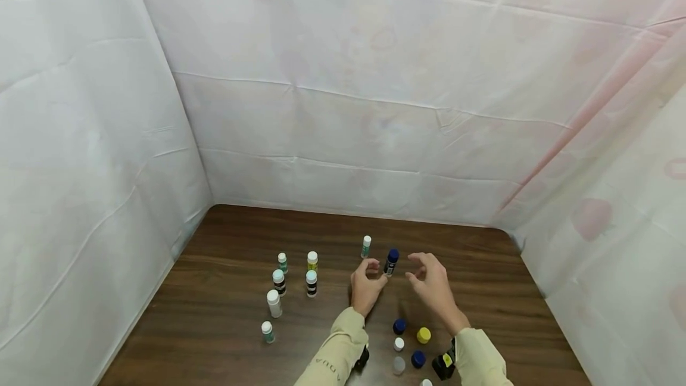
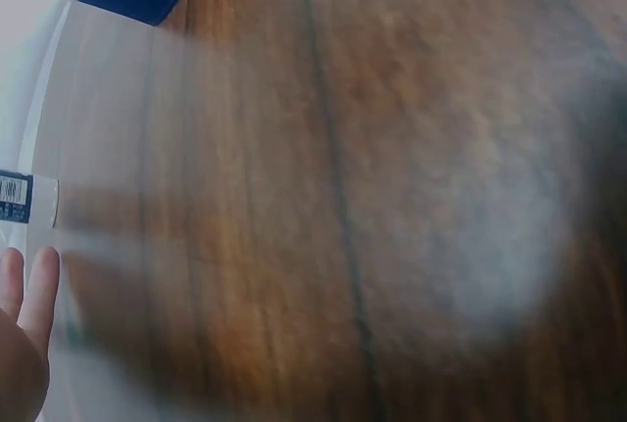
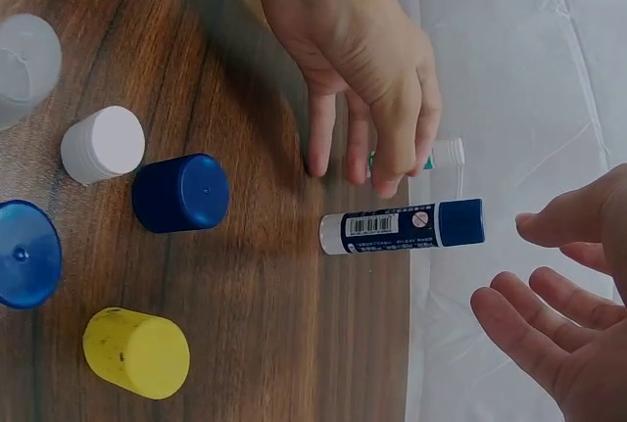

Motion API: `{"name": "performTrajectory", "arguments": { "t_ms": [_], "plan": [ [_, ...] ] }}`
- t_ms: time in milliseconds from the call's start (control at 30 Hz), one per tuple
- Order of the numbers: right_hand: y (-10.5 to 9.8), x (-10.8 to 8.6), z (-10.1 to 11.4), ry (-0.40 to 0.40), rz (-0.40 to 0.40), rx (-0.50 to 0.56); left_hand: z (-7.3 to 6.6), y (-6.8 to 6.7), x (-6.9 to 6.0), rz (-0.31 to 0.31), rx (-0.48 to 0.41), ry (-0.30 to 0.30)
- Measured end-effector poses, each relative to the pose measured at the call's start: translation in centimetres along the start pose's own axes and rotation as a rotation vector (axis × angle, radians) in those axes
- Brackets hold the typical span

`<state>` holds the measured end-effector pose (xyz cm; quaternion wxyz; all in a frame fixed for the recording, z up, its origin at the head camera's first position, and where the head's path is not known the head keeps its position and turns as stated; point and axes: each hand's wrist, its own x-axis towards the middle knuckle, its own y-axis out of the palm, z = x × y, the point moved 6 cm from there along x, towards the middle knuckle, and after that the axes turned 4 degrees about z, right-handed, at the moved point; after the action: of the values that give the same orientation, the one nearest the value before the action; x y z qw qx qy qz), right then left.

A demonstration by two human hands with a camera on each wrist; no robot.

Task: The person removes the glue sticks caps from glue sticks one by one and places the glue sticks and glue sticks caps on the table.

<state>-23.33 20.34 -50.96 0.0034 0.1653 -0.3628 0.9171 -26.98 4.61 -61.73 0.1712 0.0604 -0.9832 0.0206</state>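
A glue stick (image 1: 392,262) with a dark blue cap stands upright on the table between both hands. In the right wrist view its barcode label (image 3: 392,228) and white base show. My left hand (image 1: 367,292) is just left of it, fingers loosely bent and holding nothing. To its right, my right hand (image 1: 433,286) is held with thumb and fingers spread apart, not touching it. A slim bottle-like stick with a white cap and green label (image 1: 366,246) stands behind the left hand. The left wrist view catches the glue stick's base (image 2: 44,202) beside some fingertips.
Left on the brown table (image 1: 214,290) stand several white-capped sticks, among them a white one (image 1: 274,304) and a yellow-labelled one (image 1: 312,261). Nearer me lie loose caps: a yellow cap (image 1: 423,335), a white cap (image 1: 399,344), blue caps (image 1: 418,359) and a translucent one (image 1: 399,366). White cloth (image 1: 348,124) encloses the table.
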Motion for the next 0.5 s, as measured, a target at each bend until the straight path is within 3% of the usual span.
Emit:
{"name": "performTrajectory", "arguments": {
  "t_ms": [133, 333, 500],
  "plan": [
    [0.1, 0.7, -0.1, 0.016, 0.020, -0.030, 0.1, 0.7, 0.4, 0.025, 0.013, 0.005],
    [0.5, 1.7, 0.1, 0.013, 0.053, -0.058, 0.5, 1.5, 0.9, 0.068, 0.039, -0.049],
    [1.0, 2.3, 0.4, 0.023, 0.085, -0.058, 0.4, 2.0, 1.0, 0.069, 0.076, -0.050]
  ]
}}
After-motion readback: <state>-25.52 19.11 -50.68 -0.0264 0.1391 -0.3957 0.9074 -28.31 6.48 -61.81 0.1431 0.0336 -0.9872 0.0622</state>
